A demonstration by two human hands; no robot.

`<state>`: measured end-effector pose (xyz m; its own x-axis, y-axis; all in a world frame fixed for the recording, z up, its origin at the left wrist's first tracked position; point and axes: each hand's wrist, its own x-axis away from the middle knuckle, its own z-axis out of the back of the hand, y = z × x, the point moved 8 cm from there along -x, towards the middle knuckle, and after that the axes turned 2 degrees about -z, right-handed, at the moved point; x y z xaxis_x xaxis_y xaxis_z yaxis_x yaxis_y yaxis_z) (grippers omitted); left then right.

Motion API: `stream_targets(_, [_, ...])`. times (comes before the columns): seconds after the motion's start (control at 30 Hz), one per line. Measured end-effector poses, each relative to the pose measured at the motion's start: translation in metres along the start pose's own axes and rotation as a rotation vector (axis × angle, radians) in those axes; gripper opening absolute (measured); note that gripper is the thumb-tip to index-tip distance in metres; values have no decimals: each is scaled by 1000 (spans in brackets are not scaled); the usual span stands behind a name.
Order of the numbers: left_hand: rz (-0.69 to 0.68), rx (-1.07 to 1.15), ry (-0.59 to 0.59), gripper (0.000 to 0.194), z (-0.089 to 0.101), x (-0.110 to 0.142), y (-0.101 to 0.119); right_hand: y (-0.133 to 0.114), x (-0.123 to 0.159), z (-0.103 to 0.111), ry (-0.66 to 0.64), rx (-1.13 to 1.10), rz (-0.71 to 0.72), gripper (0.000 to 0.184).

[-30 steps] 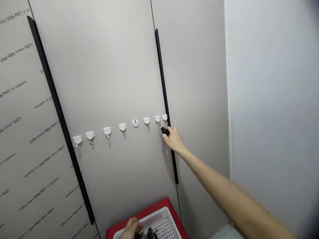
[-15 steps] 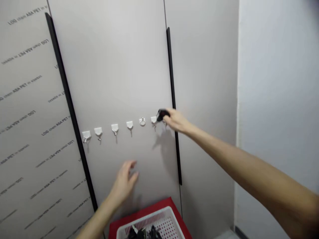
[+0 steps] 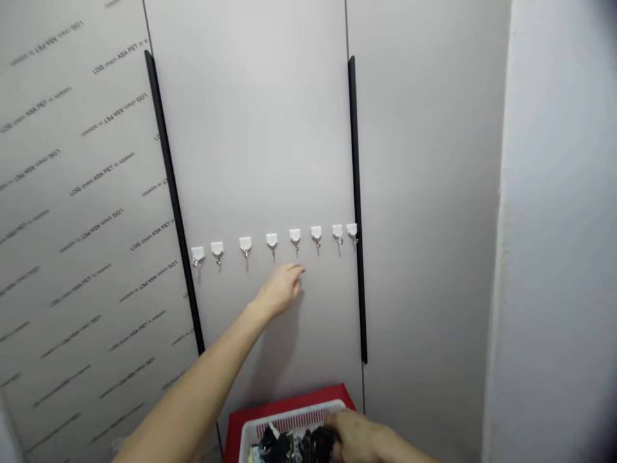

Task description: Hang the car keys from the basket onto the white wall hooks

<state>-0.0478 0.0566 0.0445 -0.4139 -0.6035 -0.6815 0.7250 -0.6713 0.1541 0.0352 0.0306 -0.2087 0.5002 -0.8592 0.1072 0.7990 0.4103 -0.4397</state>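
Note:
My left hand [image 3: 282, 288] is raised in front of the cabinet door, just below a white adhesive hook [image 3: 295, 236] whose metal wire hangs down. Its fingers are loosely bent, and nothing shows in them. Low at the right, my right hand [image 3: 355, 436] is over a white plastic basket [image 3: 245, 437], its fingers around a black thing [image 3: 324, 444] that looks like a key fob. Those fingertips are partly hidden. Dark, tangled key-like items [image 3: 277, 445] lie in the basket beside it.
Several white hooks [image 3: 245, 244] run in a row across the pale door panel [image 3: 260, 128]. Long black handles [image 3: 166, 161] border the panel on both sides. The basket rests on a red surface [image 3: 236, 421]. A white wall [image 3: 554, 225] stands at the right.
My right hand has dropped from the hooks to the basket. My left hand has risen to the row, and the hook wire that pointed up now hangs down. The view has shifted.

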Motion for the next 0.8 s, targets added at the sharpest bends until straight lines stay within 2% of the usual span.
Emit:
stream_targets(0.03, [58, 80, -22, 27, -6, 15, -8, -2, -1, 0, -34, -5, 11, 23])
stream_targets(0.1, [270, 324, -39, 20, -18, 47, -30, -12, -5, 15, -26, -123, 50, 8])
stream_targets(0.13, [401, 482, -47, 18, -26, 64, -40, -19, -9, 30, 9, -227, 69, 14])
stream_targets(0.17, [529, 653, -56, 22, -34, 80, -48, -28, -13, 49, 75, -371, 90, 29])
stream_targets(0.23, [706, 989, -54, 38, -46, 104, -54, -51, -24, 81, 102, -513, 126, 46])
stream_targets(0.27, [738, 1133, -46, 45, -48, 110, -52, -64, -29, 100, 138, -606, 161, 50])
stream_targets(0.3, [738, 1249, -37, 50, -47, 111, -49, -77, -32, 120, 174, -836, 231, 52])
stream_targets(0.4, [658, 1424, -68, 56, -36, 104, -34, -115, -42, 146, 30, -1233, 388, 55])
stream_targets(0.47, [628, 1443, -99, 58, -29, 98, -28, -132, -45, 145, -90, -1313, 421, 56])
stream_targets(0.57, [635, 1415, -124, 59, -26, 98, -27, -142, -46, 131, -185, -1334, 423, 56])
stream_targets(0.8, [671, 1406, -228, 60, -43, 111, -27, -142, -47, 107, -214, -1319, 378, 57])
